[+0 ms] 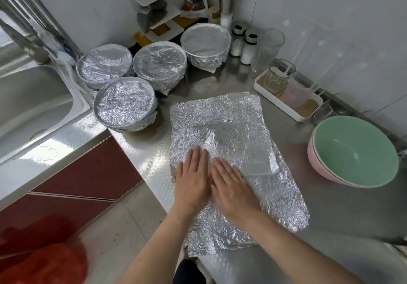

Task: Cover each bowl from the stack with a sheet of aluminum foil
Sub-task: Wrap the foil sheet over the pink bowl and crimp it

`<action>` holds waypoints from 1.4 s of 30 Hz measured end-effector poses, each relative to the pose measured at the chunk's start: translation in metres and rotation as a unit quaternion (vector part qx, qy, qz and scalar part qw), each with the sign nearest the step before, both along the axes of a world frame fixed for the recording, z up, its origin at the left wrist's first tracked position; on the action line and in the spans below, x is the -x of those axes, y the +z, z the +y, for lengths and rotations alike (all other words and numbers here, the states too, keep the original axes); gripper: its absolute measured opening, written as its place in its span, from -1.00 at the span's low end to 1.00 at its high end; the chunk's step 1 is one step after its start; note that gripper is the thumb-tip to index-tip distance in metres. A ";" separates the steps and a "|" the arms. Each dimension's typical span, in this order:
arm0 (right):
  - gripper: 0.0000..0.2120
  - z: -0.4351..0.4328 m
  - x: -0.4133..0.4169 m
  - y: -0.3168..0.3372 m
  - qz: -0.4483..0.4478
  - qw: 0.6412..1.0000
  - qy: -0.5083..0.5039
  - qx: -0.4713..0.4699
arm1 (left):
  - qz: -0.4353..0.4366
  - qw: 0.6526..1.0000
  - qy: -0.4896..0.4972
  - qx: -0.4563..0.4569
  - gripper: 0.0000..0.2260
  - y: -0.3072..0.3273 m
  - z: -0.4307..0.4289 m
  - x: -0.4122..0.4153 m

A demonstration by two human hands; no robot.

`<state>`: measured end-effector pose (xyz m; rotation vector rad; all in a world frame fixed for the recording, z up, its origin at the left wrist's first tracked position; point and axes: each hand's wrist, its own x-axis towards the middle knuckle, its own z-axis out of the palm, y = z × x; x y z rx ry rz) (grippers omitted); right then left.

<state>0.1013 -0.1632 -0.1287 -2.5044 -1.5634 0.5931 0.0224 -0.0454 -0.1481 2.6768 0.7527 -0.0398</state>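
Crinkled sheets of aluminum foil (237,116) lie overlapped on the steel counter in front of me. My left hand (193,179) and my right hand (232,187) lie flat side by side on the foil, fingers straight, pressing it down. A green bowl (354,151) sits nested in a pink bowl (319,169) at the right, uncovered. Several foil-covered bowls stand at the back left: one nearest (125,104), two behind it (103,64) (159,63), and one further back (206,42).
A steel sink (33,107) with a faucet (26,41) is at the left. Shakers (237,40), a glass (269,48) and a white tray (286,107) with cups stand along the back wall. The counter edge (141,165) drops to red cabinets.
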 end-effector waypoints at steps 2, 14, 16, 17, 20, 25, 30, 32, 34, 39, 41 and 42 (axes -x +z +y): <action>-0.39 -0.007 -0.002 -0.004 -0.010 0.998 0.036 0.044 | 0.053 0.999 0.006 0.000 -0.40 -0.010 0.002 0.006; -0.26 -0.053 -0.040 -0.005 -0.015 0.995 0.067 0.076 | 0.097 0.995 0.017 -0.020 -0.37 -0.013 0.001 0.004; -0.24 -0.062 -0.050 -0.001 -0.011 0.994 0.050 0.091 | 0.097 0.995 0.016 -0.017 -0.37 -0.013 0.001 0.004; -0.24 -0.066 -0.055 0.000 -0.008 0.995 0.038 0.092 | 0.098 0.995 0.016 -0.016 -0.37 -0.013 0.001 0.005; -0.20 -0.079 -0.070 0.000 -0.007 0.994 0.005 0.106 | 0.100 0.995 0.016 -0.016 -0.37 -0.012 0.002 0.006; -0.15 -0.081 -0.075 0.001 -0.011 0.990 -0.001 0.144 | 0.091 0.996 0.017 0.003 -0.38 -0.010 0.001 0.004; -0.13 -0.078 -0.072 0.005 -0.008 0.987 0.000 0.158 | 0.058 0.997 0.048 0.012 -0.35 0.005 0.000 0.005; -0.12 -0.078 -0.071 0.006 -0.004 0.987 -0.001 0.161 | 0.040 0.995 0.089 0.018 -0.32 0.011 0.003 0.008; -0.12 -0.078 -0.070 0.006 -0.003 0.986 -0.007 0.166 | 0.041 0.987 0.150 0.047 -0.28 0.016 0.010 0.011; -0.13 -0.075 -0.068 0.002 -0.013 0.985 -0.018 0.169 | 0.046 0.963 0.245 0.105 -0.19 0.020 0.018 0.017; -0.14 -0.076 -0.067 0.001 -0.009 0.985 -0.016 0.169 | 0.040 0.959 0.261 0.104 -0.18 0.020 0.018 0.016; -0.14 -0.076 -0.067 0.001 -0.011 0.985 -0.012 0.170 | 0.029 0.958 0.269 0.097 -0.19 0.022 0.019 0.018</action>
